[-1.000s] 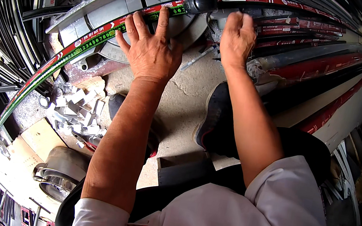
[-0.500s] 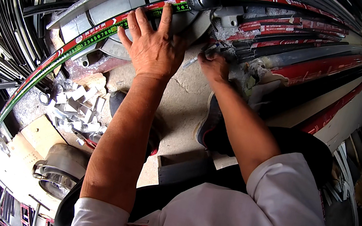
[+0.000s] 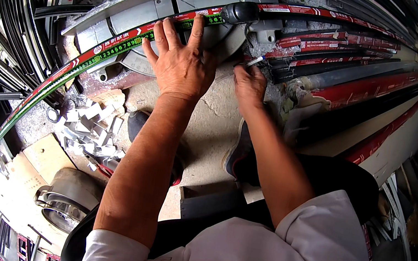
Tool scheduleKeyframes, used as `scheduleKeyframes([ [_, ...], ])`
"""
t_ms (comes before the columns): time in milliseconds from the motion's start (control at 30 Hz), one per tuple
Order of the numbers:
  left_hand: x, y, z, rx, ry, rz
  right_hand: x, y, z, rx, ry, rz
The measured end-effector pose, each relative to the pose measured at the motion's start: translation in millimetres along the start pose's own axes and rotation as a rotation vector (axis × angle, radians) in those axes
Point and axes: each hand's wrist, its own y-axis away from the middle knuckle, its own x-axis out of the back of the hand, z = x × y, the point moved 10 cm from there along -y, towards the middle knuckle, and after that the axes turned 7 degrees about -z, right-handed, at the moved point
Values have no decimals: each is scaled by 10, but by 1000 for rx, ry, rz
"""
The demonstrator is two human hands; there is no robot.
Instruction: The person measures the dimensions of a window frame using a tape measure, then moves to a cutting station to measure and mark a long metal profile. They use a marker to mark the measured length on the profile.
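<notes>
A long profile with red film lies across a grey mitre saw. Along its near edge runs the green blade of a tape measure, whose black case rests on the profile right of my left hand. My left hand presses down there with its fingers spread, fingertips on the blade and the profile. Apart from it, lower right of the tape case, my right hand is closed around a white marker pen, its dark tip pointing up and to the right.
Several red-filmed profiles are stacked at the right. Dark strips lie bundled at the far left. White offcuts are heaped on the floor left of my feet, near a round metal pot and a cardboard piece.
My right hand has raised and turned the marker pen, so it now points up to the right instead of down to the left. My left hand stays on the tape blade.
</notes>
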Motion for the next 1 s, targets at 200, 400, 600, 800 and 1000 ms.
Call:
scheduleKeyframes([
  [200, 43, -4, 14, -7, 85, 23, -304, 269, -926, 107, -206, -50],
  [400, 40, -16, 33, -7, 79, 5, -610, 235, -1309, 188, -82, -129],
  [600, 37, -11, 23, -15, 100, 66, -806, 237, -1352, 387, 132, -192],
  [800, -5, 7, 16, -12, 31, 14, -857, 324, -1715, 503, 183, -190],
  [1000, 16, 9, 21, -18, 63, 3, -728, 287, -2332, 676, 208, -100],
])
